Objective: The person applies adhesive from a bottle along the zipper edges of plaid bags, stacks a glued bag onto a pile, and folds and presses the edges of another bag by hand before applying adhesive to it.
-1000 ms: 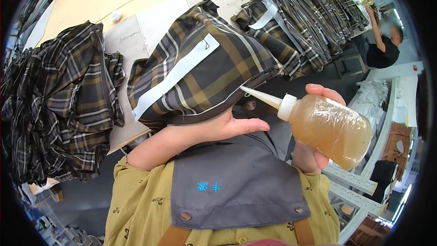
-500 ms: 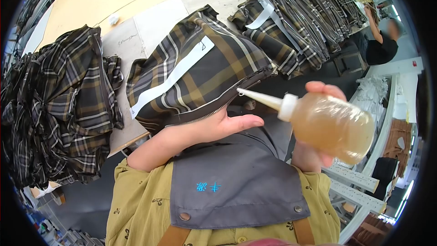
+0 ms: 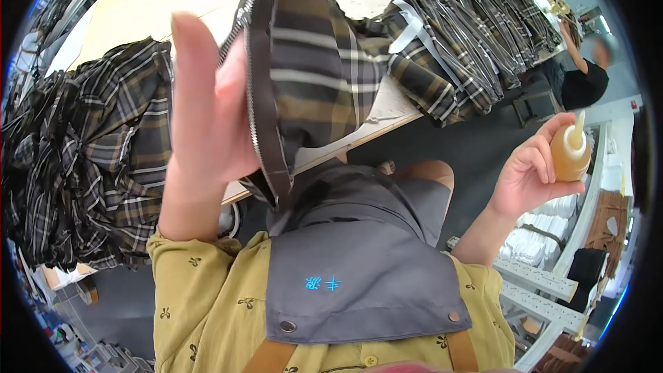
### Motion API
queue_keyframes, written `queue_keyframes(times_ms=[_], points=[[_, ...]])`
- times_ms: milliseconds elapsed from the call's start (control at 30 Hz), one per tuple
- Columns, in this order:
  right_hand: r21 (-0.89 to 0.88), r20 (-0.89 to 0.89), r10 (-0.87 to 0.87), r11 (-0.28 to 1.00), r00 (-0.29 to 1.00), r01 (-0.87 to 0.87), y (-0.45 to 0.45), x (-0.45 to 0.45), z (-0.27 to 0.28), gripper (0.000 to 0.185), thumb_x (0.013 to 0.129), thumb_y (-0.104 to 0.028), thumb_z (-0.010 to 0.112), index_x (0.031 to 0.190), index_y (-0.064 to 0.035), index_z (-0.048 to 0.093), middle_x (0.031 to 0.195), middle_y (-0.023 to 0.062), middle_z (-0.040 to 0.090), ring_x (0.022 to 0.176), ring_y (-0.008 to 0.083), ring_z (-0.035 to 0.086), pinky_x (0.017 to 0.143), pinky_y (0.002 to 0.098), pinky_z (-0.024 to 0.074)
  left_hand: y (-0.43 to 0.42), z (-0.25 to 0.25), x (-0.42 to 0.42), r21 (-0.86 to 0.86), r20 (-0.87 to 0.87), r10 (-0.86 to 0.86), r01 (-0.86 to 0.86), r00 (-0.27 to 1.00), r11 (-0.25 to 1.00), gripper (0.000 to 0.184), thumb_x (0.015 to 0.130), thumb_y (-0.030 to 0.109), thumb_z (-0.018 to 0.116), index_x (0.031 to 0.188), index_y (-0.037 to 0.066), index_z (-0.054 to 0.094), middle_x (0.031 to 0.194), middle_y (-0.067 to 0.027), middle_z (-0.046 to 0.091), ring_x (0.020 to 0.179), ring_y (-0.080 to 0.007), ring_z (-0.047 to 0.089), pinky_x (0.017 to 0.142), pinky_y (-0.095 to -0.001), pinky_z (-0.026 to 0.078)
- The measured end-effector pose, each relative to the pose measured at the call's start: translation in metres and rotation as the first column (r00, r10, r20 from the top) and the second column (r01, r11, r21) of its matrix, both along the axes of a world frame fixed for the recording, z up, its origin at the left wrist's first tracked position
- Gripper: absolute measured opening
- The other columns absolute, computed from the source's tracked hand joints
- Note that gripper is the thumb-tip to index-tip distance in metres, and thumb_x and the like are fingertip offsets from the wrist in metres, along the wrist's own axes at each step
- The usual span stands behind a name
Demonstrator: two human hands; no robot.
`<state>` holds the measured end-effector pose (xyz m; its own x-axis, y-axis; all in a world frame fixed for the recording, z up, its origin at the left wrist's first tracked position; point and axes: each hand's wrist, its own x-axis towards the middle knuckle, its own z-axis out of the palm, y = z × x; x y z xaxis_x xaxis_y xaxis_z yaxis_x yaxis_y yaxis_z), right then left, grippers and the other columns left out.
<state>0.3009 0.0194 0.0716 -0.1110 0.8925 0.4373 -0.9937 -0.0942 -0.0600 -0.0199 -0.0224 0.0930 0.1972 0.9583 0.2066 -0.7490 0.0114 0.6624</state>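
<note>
My left hand (image 3: 210, 114) is raised at left of centre, its thumb pointing up and apart. Its fingers go behind the zipper edge of a plaid garment piece (image 3: 318, 72) and hold it up off the table; the fingertips are hidden by the cloth. A metal zipper (image 3: 251, 100) on dark tape runs down the near edge of the piece, facing me. Off to the right, my right hand (image 3: 528, 176) grips a squeeze bottle (image 3: 569, 159) of amber liquid. Its pale pointed nozzle is turned upward, well apart from the cloth.
A heap of plaid garments (image 3: 90, 159) hangs over the table at left. More plaid pieces (image 3: 476, 38) lie in an overlapping row at right, a white strip (image 3: 412, 27) on the nearest. A co-worker (image 3: 583, 83) stands far right. A white rack (image 3: 535, 276) holds bundles beside me.
My left hand has lifted the plaid piece and turned its zipper edge upright. My right hand has carried the bottle away to the right, and the nozzle has swung from pointing left to pointing up.
</note>
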Motion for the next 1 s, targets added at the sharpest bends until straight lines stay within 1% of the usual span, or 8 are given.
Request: queue_keyframes(times_ms=[133,167,200,400,433,667,867,1000], points=[[-0.005,-0.02,0.034,0.999,0.999,-0.034,-0.002,-0.004,-0.003,0.079,0.062,-0.017,0.082,0.126,0.0011,0.039,0.131,0.0066,0.041,0.06,0.0139,0.047,0.053,0.0238,0.044,0.011,0.015,-0.018,-0.195,-0.158,-0.026,-0.005,0.987,0.981,0.081,0.083,0.071,0.029,0.112,-0.001,0.051,0.096,-0.0104,0.062,0.08,-0.0148,0.061,0.069,-0.0273,0.05],[-0.008,-0.01,0.03,1.0,1.0,-0.03,-0.002,-0.006,-0.004,0.076,0.064,-0.018,0.081,0.125,0.0018,0.04,0.131,0.0063,0.04,0.059,0.0139,0.047,0.052,0.0242,0.0438,0.019,0.006,-0.026,-0.181,-0.056,-0.148,0.135,0.987,0.974,0.079,0.083,0.071,0.031,0.111,0.0,0.053,0.096,-0.0101,0.062,0.083,-0.0159,0.06,0.073,-0.029,0.049],[0.007,-0.03,0.036,0.999,0.999,-0.036,-0.002,-0.007,-0.006,0.076,0.064,-0.018,0.081,0.125,0.0018,0.04,0.131,0.0063,0.04,0.059,0.0139,0.047,0.052,0.0242,0.0438,0.021,0.003,-0.019,-0.228,-0.169,-0.03,-0.01,0.985,0.974,0.078,0.083,0.07,0.031,0.112,0.001,0.052,0.099,-0.0101,0.062,0.09,-0.018,0.059,0.08,-0.0315,0.047],[-0.065,-0.001,0.092,0.994,0.996,-0.091,-0.001,-0.007,-0.013,0.069,0.069,-0.017,0.078,0.124,0.0001,0.038,0.132,0.0066,0.04,0.057,0.0128,0.045,0.049,0.0243,0.0408,0.016,-0.025,-0.009,-0.207,-0.096,0.067,-0.086,0.993,0.974,0.08,0.085,0.069,0.026,0.124,0.001,0.044,0.114,-0.0124,0.056,0.103,-0.0219,0.055,0.09,-0.0356,0.043],[-0.082,-0.006,0.091,0.992,0.996,-0.091,-0.003,-0.01,-0.013,0.075,0.07,-0.031,0.077,0.128,-0.0023,0.037,0.133,0.0015,0.037,0.054,0.0139,0.046,0.049,0.025,0.0397,0.013,-0.027,-0.008,-0.156,-0.103,0.06,-0.076,0.993,0.985,0.082,0.085,0.069,0.025,0.127,0.001,0.04,0.118,-0.013,0.054,0.107,-0.0219,0.053,0.092,-0.036,0.041],[-0.073,0.021,0.108,0.992,0.994,-0.106,0.0,-0.014,-0.02,0.073,0.074,-0.04,0.072,0.129,-0.0065,0.037,0.136,-0.0003,0.032,0.052,0.0146,0.046,0.049,0.0262,0.0369,-0.008,-0.042,-0.008,0.018,-0.213,0.028,-0.025,0.977,1.0,0.097,0.079,0.076,0.022,0.136,-0.002,0.025,0.126,-0.0142,0.047,0.116,-0.0215,0.046,0.096,-0.0353,0.038],[-0.036,0.054,0.11,0.993,0.992,-0.108,-0.001,-0.021,-0.017,0.074,0.075,-0.043,0.07,0.129,-0.0066,0.037,0.137,-0.0008,0.029,0.053,0.0146,0.047,0.048,0.0262,0.0368,-0.018,-0.067,-0.017,0.156,0.15,-0.128,0.105,0.98,0.982,0.104,0.073,0.082,0.025,0.133,-0.003,0.034,0.128,-0.0137,0.048,0.111,-0.0212,0.051,0.092,-0.0354,0.043],[-0.029,0.136,0.097,0.995,0.986,-0.094,-0.004,-0.031,-0.015,0.089,0.073,-0.036,0.074,0.138,-0.0065,0.021,0.14,0.002,0.029,0.055,0.0139,0.047,0.051,0.0259,0.0382,-0.02,-0.089,-0.026,0.278,0.271,-0.275,0.199,0.923,0.94,0.11,0.069,0.084,0.029,0.128,-0.007,0.039,0.124,-0.0171,0.052,0.11,-0.0219,0.053,0.092,-0.0366,0.044]])
